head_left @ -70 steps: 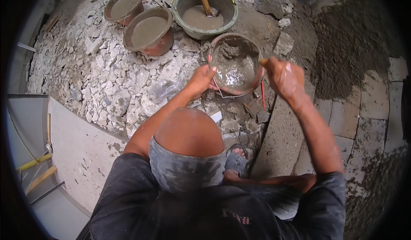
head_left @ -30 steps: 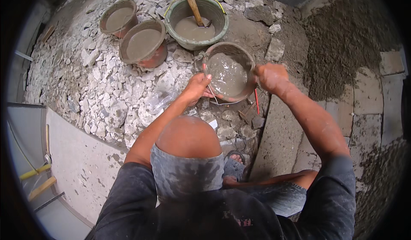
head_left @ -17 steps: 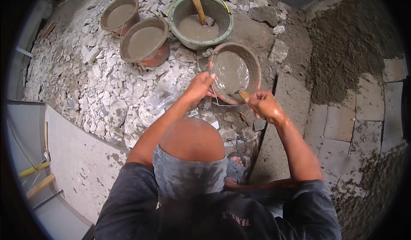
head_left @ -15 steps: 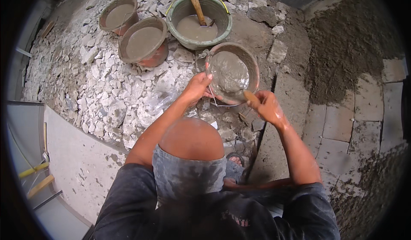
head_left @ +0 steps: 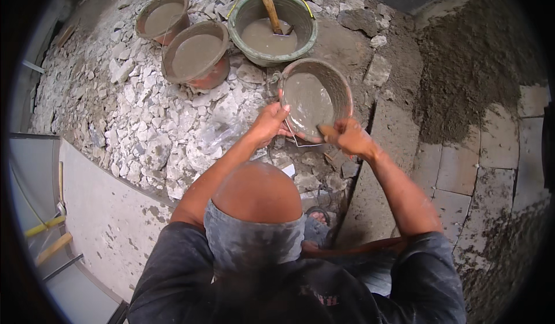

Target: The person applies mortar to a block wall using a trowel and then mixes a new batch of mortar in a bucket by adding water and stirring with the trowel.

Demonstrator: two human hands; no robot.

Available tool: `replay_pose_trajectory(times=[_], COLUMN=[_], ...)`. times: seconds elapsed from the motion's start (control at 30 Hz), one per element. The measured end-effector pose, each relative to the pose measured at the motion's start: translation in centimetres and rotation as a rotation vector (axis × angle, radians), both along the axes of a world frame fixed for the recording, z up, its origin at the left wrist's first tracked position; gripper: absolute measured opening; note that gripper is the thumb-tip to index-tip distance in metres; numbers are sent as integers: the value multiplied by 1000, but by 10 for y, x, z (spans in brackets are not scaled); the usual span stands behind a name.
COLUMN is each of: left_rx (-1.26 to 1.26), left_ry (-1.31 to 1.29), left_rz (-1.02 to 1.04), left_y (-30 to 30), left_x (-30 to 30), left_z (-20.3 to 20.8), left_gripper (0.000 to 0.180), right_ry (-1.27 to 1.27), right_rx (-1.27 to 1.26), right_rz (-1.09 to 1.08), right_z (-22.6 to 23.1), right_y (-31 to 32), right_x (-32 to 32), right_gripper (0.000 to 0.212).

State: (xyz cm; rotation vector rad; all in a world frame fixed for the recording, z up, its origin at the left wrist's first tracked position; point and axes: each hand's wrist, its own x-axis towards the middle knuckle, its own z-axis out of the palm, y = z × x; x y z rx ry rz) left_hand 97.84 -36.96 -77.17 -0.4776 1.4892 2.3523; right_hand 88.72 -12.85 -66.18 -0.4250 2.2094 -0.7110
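Note:
A reddish bucket (head_left: 348, 95) of wet grey cement mix (head_left: 309, 100) tilts in front of me. My left hand (head_left: 269, 124) grips its near-left rim, thumb over the edge and fingers outside, beside the thin wire handle (head_left: 298, 142). At the near-right rim, my right hand (head_left: 354, 138) is closed round a short tan wooden handle (head_left: 329, 132). The handle points into the bucket; the far end of that tool is hidden by the mix, so its kind does not show.
Beyond stands a green bucket (head_left: 232, 32) holding murky liquid and a wooden-handled tool (head_left: 266, 3). Two reddish buckets (head_left: 213, 76) (head_left: 181, 27) with grey mix stand left on white rubble (head_left: 144, 101). To the right are paving blocks (head_left: 457, 171) and dark soil (head_left: 462, 64).
The tool's wooden handle has moved slightly left and lower at the rim with my right hand. The mix's surface looks smoother. My left hand keeps its hold.

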Motion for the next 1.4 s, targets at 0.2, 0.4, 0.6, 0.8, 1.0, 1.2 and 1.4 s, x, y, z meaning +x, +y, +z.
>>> replay_pose_trajectory(times=[0.2,0.4,0.6,0.8,1.0,1.2,1.4], left_rx=[-65,-73,-4,-16,-82,-73,1], left_ry=[31,37,37,48,8,35,18], left_rz=[-16,-24,-15,-12,-14,-13,39], left_y=[6,4,18,12,2,9,13], left_x=[-8,4,-9,-5,3,-4,-1], left_z=[-2,-2,11,15,-5,6,18], left_gripper=[38,40,37,38,41,39,40], right_ry=[181,715,679,-13,742,660,141], right_rx=[-85,337,241,-15,175,459,72], right_rz=[-176,140,292,-134,102,342,17], right_z=[-5,49,-16,18,68,9,18], right_y=[56,17,27,23,15,12,6], right_x=[14,-3,-26,-2,9,-26,3], right_gripper=[24,19,29,26,20,27,41])
